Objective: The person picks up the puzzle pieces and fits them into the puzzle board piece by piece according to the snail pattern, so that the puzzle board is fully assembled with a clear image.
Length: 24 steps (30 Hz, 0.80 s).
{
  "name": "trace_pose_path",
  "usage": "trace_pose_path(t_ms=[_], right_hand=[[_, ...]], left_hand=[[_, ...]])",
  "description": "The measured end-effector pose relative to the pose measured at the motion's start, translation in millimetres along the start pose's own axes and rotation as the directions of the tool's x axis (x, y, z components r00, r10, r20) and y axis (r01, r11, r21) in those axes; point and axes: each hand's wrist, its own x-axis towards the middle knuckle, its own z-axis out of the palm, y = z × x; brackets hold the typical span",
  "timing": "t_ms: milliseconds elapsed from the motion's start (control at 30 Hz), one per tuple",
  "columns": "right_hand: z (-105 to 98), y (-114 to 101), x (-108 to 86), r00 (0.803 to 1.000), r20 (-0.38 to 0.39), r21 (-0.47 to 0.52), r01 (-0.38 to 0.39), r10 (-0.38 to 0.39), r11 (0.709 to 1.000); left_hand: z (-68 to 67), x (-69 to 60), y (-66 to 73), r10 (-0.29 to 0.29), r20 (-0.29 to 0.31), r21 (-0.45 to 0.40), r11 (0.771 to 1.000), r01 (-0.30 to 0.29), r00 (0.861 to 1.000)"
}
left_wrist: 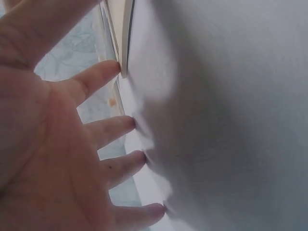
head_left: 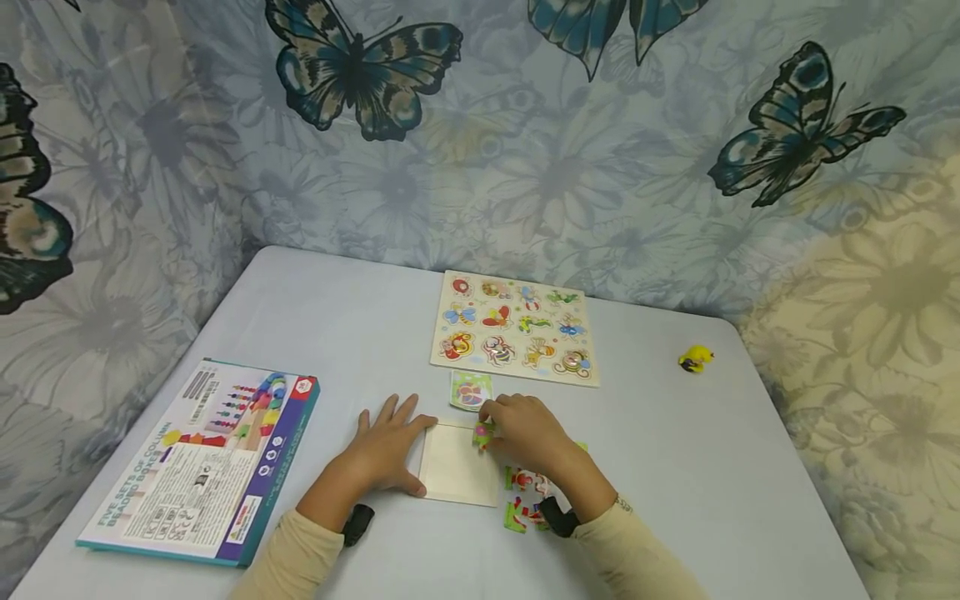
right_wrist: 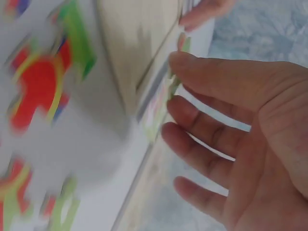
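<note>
A plain, pale wooden puzzle tray (head_left: 457,475) lies on the white table in the head view. My left hand (head_left: 384,452) is spread at its left side, with thumb and forefinger touching the edge; in the left wrist view the other fingertips (left_wrist: 139,156) rest on the tabletop. Over the tray's upper right corner, my right hand (head_left: 528,433) pinches a small green and pink puzzle piece (head_left: 482,435) between thumb and fingers. Several loose red and green puzzle pieces (head_left: 516,515) lie to the right of the tray, partly hidden by the right forearm.
Just behind the tray lies a small green-bordered picture card (head_left: 471,390). Farther back is a wooden insect puzzle board (head_left: 517,329). A large flat toy box (head_left: 202,467) takes up the left side. A small yellow toy (head_left: 696,358) sits at the far right.
</note>
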Motion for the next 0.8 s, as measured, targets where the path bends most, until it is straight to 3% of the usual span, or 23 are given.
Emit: trace_pose_path(t_ms=[267, 800], right_hand=[[13.0, -24.4, 24.0, 0.993, -0.038, -0.047, 0.108, -0.110, 0.993], [22.1, -32.8, 32.5, 0.993, -0.038, -0.060, 0.113, -0.116, 0.992]], left_hand=[[-0.9, 0.8, -2.8, 0.009, 0.006, -0.001, 1.000, -0.009, 1.000], [-0.8, 2.0, -4.5, 0.004, 0.010, -0.016, 1.000, -0.004, 1.000]])
